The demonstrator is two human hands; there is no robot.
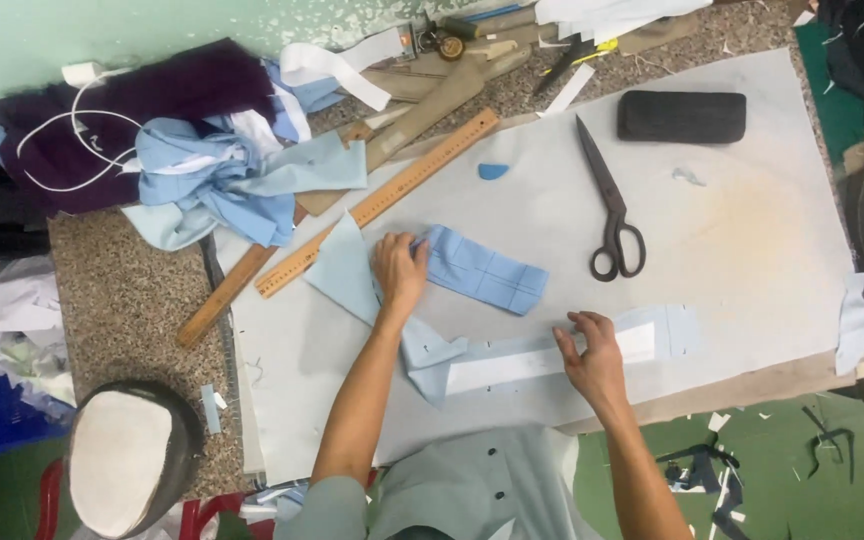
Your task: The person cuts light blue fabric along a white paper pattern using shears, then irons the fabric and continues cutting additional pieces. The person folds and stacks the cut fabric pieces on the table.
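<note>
The left hand [399, 270] lies flat, fingers released, pressing the end of a folded blue checked fabric piece [485, 270] on the grey work sheet [752, 230]. The right hand [592, 352] pinches the long pale-blue fabric strip with white interlining [542, 360], which runs out to both sides of its fingers.

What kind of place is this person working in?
Most likely a tailoring or sewing workshop: large black scissors and wooden rulers lie on the cutting table, with blue fabric pieces under the hands.
</note>
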